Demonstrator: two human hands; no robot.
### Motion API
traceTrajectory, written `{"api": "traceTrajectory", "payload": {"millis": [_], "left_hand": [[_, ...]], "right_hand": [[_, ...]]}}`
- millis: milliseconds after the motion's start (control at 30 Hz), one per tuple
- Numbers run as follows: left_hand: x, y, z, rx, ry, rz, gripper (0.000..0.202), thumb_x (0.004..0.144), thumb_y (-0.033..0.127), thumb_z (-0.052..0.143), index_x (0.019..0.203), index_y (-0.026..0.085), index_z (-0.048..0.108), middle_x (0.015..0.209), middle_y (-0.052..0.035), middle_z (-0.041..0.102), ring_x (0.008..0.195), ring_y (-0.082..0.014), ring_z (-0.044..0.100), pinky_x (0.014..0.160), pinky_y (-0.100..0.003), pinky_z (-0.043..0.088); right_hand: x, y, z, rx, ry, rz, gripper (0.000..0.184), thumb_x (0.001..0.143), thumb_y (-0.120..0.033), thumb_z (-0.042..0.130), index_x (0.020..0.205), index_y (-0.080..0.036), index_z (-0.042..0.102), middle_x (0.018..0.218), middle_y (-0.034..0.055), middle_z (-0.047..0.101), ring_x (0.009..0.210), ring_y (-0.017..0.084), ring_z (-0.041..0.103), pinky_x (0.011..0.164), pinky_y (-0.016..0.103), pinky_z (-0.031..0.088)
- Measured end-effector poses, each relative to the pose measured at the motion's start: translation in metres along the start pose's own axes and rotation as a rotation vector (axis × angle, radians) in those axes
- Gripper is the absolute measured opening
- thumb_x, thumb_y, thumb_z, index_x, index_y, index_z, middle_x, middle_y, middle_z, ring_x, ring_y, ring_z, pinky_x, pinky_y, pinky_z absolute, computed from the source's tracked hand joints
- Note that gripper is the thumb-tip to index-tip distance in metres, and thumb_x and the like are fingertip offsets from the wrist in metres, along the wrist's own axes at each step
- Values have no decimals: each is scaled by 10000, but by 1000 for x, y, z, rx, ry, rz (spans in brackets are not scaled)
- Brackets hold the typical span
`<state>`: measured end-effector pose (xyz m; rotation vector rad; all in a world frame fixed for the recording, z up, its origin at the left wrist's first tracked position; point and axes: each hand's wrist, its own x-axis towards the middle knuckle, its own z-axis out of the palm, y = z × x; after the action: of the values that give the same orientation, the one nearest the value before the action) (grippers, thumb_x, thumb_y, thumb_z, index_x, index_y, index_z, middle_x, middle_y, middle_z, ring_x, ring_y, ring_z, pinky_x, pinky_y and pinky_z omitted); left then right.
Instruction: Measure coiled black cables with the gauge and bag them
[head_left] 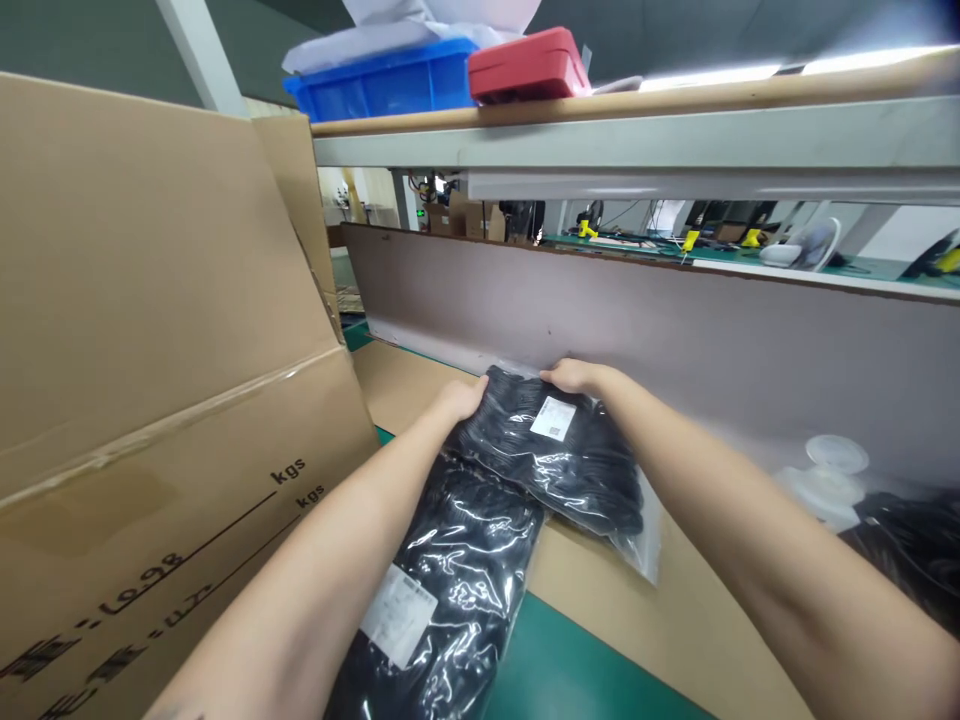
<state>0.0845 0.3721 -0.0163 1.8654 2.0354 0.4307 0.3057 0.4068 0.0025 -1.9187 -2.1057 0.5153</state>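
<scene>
Both my hands grip the far edge of a clear plastic bag of black cables (517, 430) that bears a white label. My left hand (465, 398) pinches its left corner, and my right hand (574, 376) holds the top edge further right, fingers closed. A second clear bag of black cables (480, 570), also labelled, lies nearer to me, partly under my left forearm. The near end of the held bag meets or overlaps this second bag. What is inside looks like coiled cable, though glare on the plastic hides detail.
A large open cardboard box (150, 300) stands at the left. Flat cardboard (600, 590) covers part of the green table (570, 660). A pale panel (675, 340) closes off the back. White plastic containers (821, 485) and black items (915, 540) sit at right. Overhead, a shelf (637, 140) holds a blue bin (382, 85) and red case (529, 68).
</scene>
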Motion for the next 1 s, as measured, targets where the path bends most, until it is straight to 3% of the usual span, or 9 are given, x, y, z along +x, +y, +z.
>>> {"api": "traceTrajectory", "payload": {"millis": [167,467,567,667,800,867,1000], "left_hand": [[4,-13,7,-77,-111,-39,321,931,401,571,1132,156,620,1152,-85,645,1016,-232,636,883,-440,524],[-9,-24,0,-227,-159,-70,324,934,412,564,1118,153,624,1129,-81,653,990,-226,644,868,-431,530],[-12,-23,-2,-275,-168,-91,343,933,441,556,1092,146,632,1089,-78,667,953,-216,655,845,-416,538],[-12,-18,-6,-305,-184,-114,395,928,497,537,1058,139,643,1045,-79,685,916,-205,668,826,-404,543],[-5,-10,-7,-298,-187,-121,505,899,604,508,1004,135,666,995,-84,714,876,-200,686,822,-399,543],[-1,-7,-3,-272,-156,-116,569,863,660,512,1001,132,672,1006,-100,725,883,-209,693,828,-403,539],[6,-9,3,-209,-63,-80,701,773,784,475,974,151,701,1038,-138,742,934,-268,704,795,-350,540]], "right_hand": [[-6,-2,-3,2,-157,34,251,977,-353,577,1140,-168,620,1155,71,630,962,216,641,835,397,553],[-21,-8,-7,41,-179,175,308,969,-399,581,1153,-154,613,1179,91,624,1010,229,631,879,433,528],[-20,-8,-12,127,-239,219,371,934,-482,605,1061,-137,651,1066,87,680,915,212,669,827,410,550],[-14,-8,-13,246,-294,208,440,796,-556,730,883,-126,702,877,102,734,772,224,701,739,365,573],[-6,-7,-3,376,-250,170,448,670,-554,825,729,-125,709,697,106,732,628,243,699,645,358,578],[-6,-4,3,414,-204,133,422,698,-519,824,735,-116,706,674,82,725,597,217,693,639,357,579],[-14,3,12,395,-137,25,325,909,-445,662,892,-122,693,780,30,727,664,156,694,687,332,581]]}}
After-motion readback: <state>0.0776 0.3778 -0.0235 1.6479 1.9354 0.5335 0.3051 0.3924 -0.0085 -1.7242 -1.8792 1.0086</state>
